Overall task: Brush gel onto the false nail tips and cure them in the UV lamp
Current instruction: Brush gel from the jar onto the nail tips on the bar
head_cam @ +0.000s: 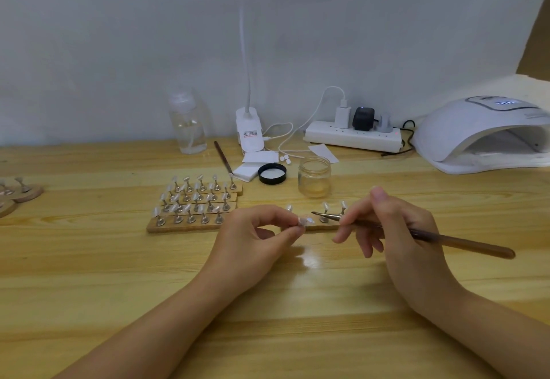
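With your left hand (256, 229) pinching the nail tip (305, 220) at frame centre, and your right hand (395, 229) gripping the brush (416, 235), steady both wrists on the table (89, 259) and stroke lightly, thinly.

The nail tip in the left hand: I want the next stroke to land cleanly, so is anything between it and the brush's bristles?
Nothing visible. The brush in the right hand points its bristles at the nail tip pinched by the left hand, with only open air between them. The stands on the strip are behind that gap.
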### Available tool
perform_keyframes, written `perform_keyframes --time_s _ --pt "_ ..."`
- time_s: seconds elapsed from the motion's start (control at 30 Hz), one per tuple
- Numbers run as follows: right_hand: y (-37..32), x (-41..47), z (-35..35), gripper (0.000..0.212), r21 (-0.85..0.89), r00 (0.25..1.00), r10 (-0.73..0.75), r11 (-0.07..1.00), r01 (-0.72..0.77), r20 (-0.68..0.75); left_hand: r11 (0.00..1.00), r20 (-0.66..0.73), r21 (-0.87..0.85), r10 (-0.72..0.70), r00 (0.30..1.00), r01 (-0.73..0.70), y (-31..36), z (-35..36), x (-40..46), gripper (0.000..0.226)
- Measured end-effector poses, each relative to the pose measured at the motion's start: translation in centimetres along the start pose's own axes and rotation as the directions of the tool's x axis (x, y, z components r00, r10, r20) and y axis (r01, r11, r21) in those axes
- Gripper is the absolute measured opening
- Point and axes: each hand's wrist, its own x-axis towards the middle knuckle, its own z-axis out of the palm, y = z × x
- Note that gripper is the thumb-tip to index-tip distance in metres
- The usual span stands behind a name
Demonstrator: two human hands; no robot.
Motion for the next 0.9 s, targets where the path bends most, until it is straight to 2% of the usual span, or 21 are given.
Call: perform_keyframes --time_s 0.13,0.27,0.4,0.47,0.57,0.7,0.83,0.9 --pt "-0.08 -0.07 0.13 0.043 -0.045 0.998 -0.054 0.997 0.055 0.035 1.0 0.032 -0.027 0.003 0.999 -0.002 0.11 -0.08 -0.03 0.012" --pt "-0.04 -0.17 0.25 0.044 -0.079 0.994 -0.046 0.995 0.054 0.102 0.999 0.058 -0.033 0.005 0.998 -0.003 0.02 -0.02 -0.07 0.013" --pt "0.01 -0.46 0.13 0.054 -0.025 0.996 0.024 0.999 -0.022 0.088 1.0 0.069 -0.013 0.02 0.997 -0.019 0.02 0.05 -0.05 0.012" --pt "0.01 -0.49 0.06 0.053 -0.034 0.997 -0.011 0.999 0.014 0.07 1.0 0.078 -0.015 0.023 0.997 -0.022 0.06 0.07 -0.02 0.012" --pt "0.0 -0.32 0.21 0.049 -0.077 0.994 -0.046 0.996 0.054 0.097 0.999 0.09 -0.028 0.03 0.995 -0.028 -0.02 0.08 0.03 0.015" --pt "0.1 -0.49 0.08 0.054 -0.013 0.996 0.02 1.0 -0.019 0.092 0.999 0.09 -0.023 0.039 0.995 -0.037 -0.07 0.1 0.06 0.017" --pt "0.01 -0.26 0.24 0.048 -0.065 0.994 -0.037 0.997 0.044 0.104 1.0 0.076 -0.018 0.025 0.997 -0.024 -0.32 0.05 0.14 0.026" --pt "-0.03 -0.28 0.29 0.05 -0.042 0.992 0.012 0.999 -0.007 0.123 1.0 0.066 -0.013 0.016 0.998 -0.015 -0.31 0.03 0.14 0.028"
